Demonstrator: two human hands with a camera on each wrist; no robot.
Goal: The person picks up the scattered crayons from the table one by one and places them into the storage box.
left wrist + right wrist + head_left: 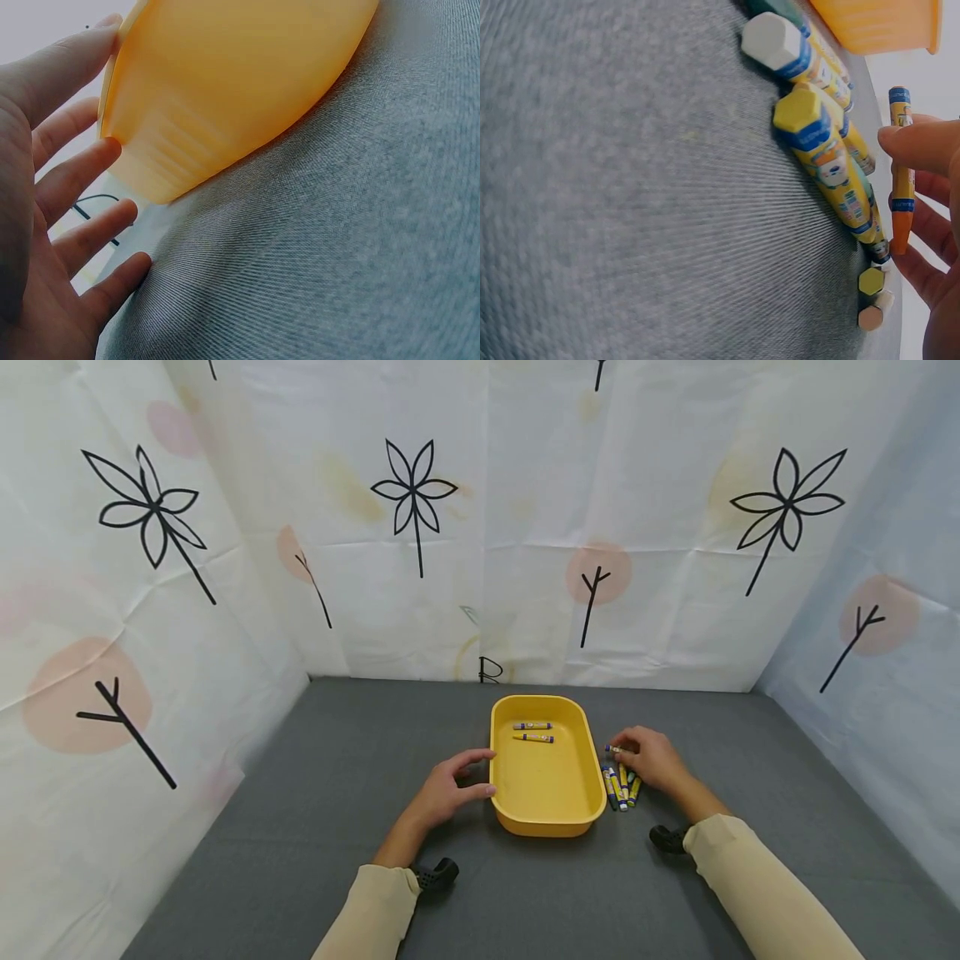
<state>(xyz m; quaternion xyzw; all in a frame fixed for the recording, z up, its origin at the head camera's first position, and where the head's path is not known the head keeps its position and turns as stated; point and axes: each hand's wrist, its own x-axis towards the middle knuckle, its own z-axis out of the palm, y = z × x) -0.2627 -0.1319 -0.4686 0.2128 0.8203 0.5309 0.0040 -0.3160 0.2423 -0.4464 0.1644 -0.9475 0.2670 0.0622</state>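
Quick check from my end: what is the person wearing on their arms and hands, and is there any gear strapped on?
Both arms wear long, plain cream-beige sleeves that end at the wrists. The left hand and right hand are bare: no gloves, rings or watch visible. A small black device sits under each wrist, one by the left cuff and one by the right cuff. No cables or markings show.

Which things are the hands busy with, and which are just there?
Busy with:
orange crayon, pinched by right hand
yellow tray, touched by left hand
loose crayons
two crayons in tray

Just there:
grey mat
flower-print walls
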